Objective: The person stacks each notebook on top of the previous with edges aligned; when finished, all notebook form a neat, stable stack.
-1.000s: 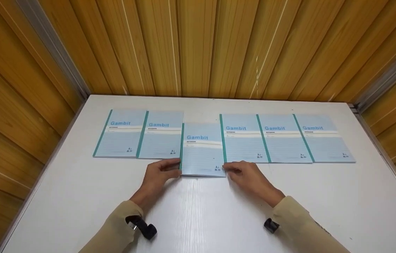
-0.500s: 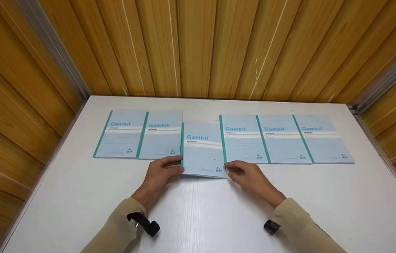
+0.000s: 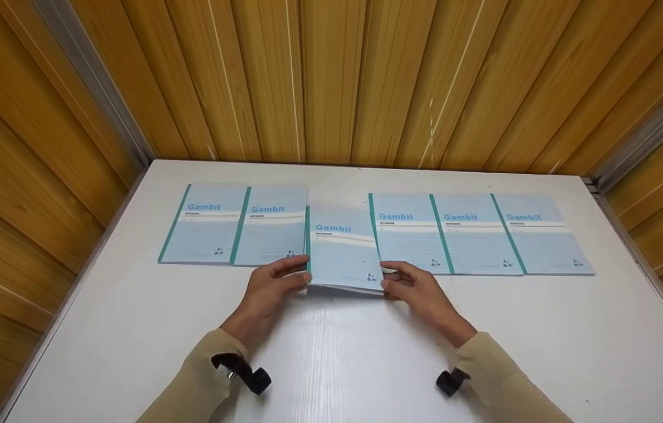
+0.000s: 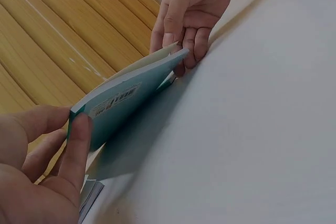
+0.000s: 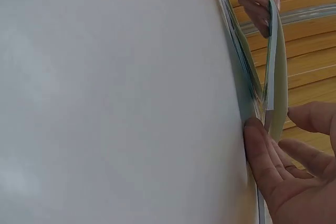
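Gripping a notebook [image 3: 343, 252] by its lower side edges, both hands hold its near end off the white table [image 3: 331, 364]. From the left hand [image 3: 273, 288] it lies at about 2 o'clock, in contact; the thumb and fingers clamp the green spine between them. From the right hand [image 3: 419, 294] it lies at about 10 o'clock, also touching; the digits bend around the right edge near the corner, though how firmly they squeeze cannot be told. The notebook tilts, its near edge raised and a shadow beneath; in the left wrist view a barcode [image 4: 123, 98] shows on its underside, and the front cover gapes from the pages.

A matching pair [image 3: 234, 241] sits just beside it, between 9 and 10 o'clock, and a matching trio [image 3: 481, 247] near 3 o'clock, all face up, spines leftward. Wooden panelling [image 3: 331, 82] stands at 12 o'clock. Tan sleeves [image 3: 190, 379] enter from 7 and 5 o'clock, a black device [image 3: 260, 380] at each cuff.
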`<state>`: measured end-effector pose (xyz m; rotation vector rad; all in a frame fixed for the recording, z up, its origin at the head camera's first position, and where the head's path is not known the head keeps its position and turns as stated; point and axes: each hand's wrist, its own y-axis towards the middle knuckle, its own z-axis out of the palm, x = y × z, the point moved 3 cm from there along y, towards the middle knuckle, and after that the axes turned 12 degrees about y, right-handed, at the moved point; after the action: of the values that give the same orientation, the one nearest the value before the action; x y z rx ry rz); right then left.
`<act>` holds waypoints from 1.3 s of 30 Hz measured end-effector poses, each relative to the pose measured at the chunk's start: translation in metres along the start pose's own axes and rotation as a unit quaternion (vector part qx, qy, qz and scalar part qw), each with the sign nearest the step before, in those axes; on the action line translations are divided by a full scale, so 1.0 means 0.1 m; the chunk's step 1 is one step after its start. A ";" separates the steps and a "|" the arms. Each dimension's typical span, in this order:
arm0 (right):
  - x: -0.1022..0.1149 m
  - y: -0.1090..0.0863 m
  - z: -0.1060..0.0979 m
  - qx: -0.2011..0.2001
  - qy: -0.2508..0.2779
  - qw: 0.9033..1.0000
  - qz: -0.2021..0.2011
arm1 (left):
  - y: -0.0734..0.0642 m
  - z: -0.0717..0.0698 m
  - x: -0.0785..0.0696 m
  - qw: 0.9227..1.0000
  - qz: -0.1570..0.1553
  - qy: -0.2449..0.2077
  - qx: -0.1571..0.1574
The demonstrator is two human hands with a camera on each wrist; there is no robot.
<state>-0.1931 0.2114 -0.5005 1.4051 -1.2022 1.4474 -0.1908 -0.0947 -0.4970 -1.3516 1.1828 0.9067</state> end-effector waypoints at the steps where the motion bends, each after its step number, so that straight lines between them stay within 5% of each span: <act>1: 0.00 0.00 0.00 -0.001 0.002 1.000 -0.001 | 0.00 0.00 0.00 1.000 0.003 -0.002 0.001; 21: 0.17 -0.01 -0.06 -0.030 -0.028 0.996 -0.075 | -0.05 0.09 -0.05 0.995 0.051 0.078 -0.043; 30: 0.20 0.00 -0.14 -0.037 -0.032 0.994 -0.094 | -0.02 0.14 -0.08 0.990 0.099 0.091 -0.043; 39: 0.21 -0.02 -0.29 -0.040 -0.024 0.994 -0.102 | 0.06 0.30 -0.18 0.988 0.109 0.100 -0.040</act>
<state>-0.2010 0.2383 -0.4776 1.4704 -1.0986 1.2184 -0.1978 -0.0624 -0.4854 -1.4218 1.4846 0.9986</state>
